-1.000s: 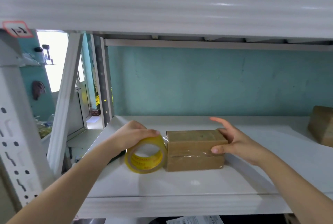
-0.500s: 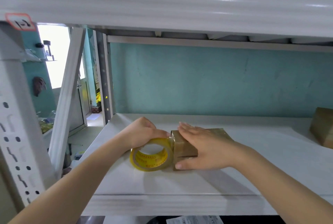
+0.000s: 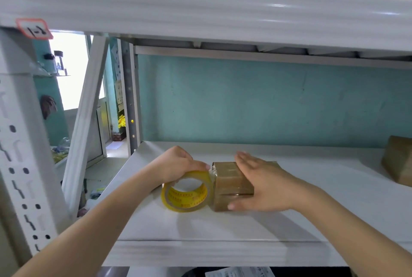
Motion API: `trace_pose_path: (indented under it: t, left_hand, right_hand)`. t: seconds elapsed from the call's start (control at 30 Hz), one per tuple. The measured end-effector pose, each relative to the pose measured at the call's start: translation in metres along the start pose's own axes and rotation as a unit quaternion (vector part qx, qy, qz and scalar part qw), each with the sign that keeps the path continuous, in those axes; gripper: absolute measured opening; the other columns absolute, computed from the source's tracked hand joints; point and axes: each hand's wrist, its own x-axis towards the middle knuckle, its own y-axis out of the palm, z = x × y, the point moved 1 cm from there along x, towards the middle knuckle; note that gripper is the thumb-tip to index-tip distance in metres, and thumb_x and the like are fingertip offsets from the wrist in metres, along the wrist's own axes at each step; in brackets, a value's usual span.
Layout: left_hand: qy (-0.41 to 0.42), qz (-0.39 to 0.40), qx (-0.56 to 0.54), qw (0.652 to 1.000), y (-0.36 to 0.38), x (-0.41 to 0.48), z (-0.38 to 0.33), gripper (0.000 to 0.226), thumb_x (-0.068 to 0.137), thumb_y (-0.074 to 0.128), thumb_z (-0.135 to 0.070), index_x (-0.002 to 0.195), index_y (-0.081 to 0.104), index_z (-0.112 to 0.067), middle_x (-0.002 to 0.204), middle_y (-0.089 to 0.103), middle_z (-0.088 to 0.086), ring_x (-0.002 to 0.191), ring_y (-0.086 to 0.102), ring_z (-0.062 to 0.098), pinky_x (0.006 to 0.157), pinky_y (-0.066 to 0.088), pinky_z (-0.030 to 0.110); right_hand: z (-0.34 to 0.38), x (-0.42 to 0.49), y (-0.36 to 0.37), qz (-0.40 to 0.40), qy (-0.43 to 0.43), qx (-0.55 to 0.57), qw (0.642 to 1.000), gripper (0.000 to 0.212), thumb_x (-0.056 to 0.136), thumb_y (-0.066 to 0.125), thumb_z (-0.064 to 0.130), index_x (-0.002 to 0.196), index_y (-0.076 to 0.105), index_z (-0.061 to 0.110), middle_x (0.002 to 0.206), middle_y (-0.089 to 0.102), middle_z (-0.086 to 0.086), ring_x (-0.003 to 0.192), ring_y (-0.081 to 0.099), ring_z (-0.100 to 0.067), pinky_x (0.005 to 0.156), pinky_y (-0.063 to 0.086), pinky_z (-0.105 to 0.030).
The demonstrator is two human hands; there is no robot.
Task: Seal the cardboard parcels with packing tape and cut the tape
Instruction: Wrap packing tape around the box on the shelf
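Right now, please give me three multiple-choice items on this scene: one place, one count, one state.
1. Where is the tape roll relative to the parcel under the right hand? A on top; B against its left end; C behind it.
2. How many parcels lie on the lower shelf? A two; B one; C four.
3. How is the right hand? A in a fist; B holding scissors; C flat on the parcel.
Answers: 1 B, the left hand holds it there; 2 A, a second parcel sits at the right edge; 3 C, straight fingers press its top.
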Motion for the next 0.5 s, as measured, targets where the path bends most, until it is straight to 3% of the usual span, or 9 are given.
trace_pose_path:
  t: [0.17, 0.27, 0.33, 0.4, 0.5]
  left_hand:
    - [0.009, -0.005, -0.017, 1.0, -0.006, -0.002, 0.006, 0.056, 0.06, 0.077, -0.056, 0.034, 0.045, -0.018, 0.043, 0.04, -0.001, 0.04, 0.037, 0.015, 0.045, 0.031, 0.021]
    - [0.023, 0.03, -0.058, 0.998, -0.01, -0.007, 0.007, 0.051, 0.068, 0.072, -0.058, 0.042, 0.057, -0.016, 0.044, 0.05, 0.004, 0.036, 0.043, 0.013, 0.043, 0.037, 0.019]
    - [0.031, 0.074, -0.132, 0.988, -0.013, -0.012, 0.01, 0.048, 0.07, 0.067, -0.055, 0.048, 0.062, -0.013, 0.045, 0.055, 0.008, 0.036, 0.049, 0.017, 0.044, 0.044, 0.02]
    - [0.026, 0.094, -0.211, 0.973, -0.016, -0.018, 0.015, 0.037, 0.068, 0.071, -0.045, 0.054, 0.064, -0.012, 0.048, 0.052, 0.009, 0.036, 0.048, 0.019, 0.043, 0.046, 0.023]
    - [0.036, 0.066, -0.153, 0.985, -0.022, -0.021, 0.016, 0.038, 0.067, 0.079, -0.041, 0.047, 0.058, -0.017, 0.044, 0.044, 0.006, 0.033, 0.04, 0.017, 0.035, 0.034, 0.018]
  right_hand:
    - [-0.029, -0.006, -0.004, 0.013, 0.068, 0.039, 0.997, 0.112, 0.069, 0.051, 0.077, 0.149, 0.008, 0.012, 0.158, 0.013, -0.002, 0.143, 0.015, -0.015, 0.115, 0.016, -0.023]
    - [-0.031, -0.002, -0.002, -0.028, 0.072, 0.005, 0.997, 0.091, 0.061, 0.059, 0.076, 0.129, 0.043, 0.017, 0.127, 0.05, -0.001, 0.12, 0.045, -0.019, 0.098, 0.04, -0.03]
    - [-0.028, 0.001, -0.004, -0.058, 0.051, 0.017, 0.997, 0.079, 0.055, 0.068, 0.071, 0.112, 0.052, 0.02, 0.109, 0.056, 0.004, 0.102, 0.052, -0.015, 0.087, 0.044, -0.031]
    - [-0.028, 0.004, -0.004, -0.079, 0.024, 0.071, 0.994, 0.076, 0.052, 0.077, 0.06, 0.114, 0.055, 0.022, 0.109, 0.059, 0.008, 0.099, 0.053, -0.012, 0.087, 0.044, -0.029]
    - [-0.028, 0.005, -0.003, -0.08, 0.0, 0.149, 0.986, 0.073, 0.049, 0.085, 0.048, 0.115, 0.057, 0.03, 0.106, 0.058, 0.016, 0.096, 0.052, -0.001, 0.084, 0.041, -0.016]
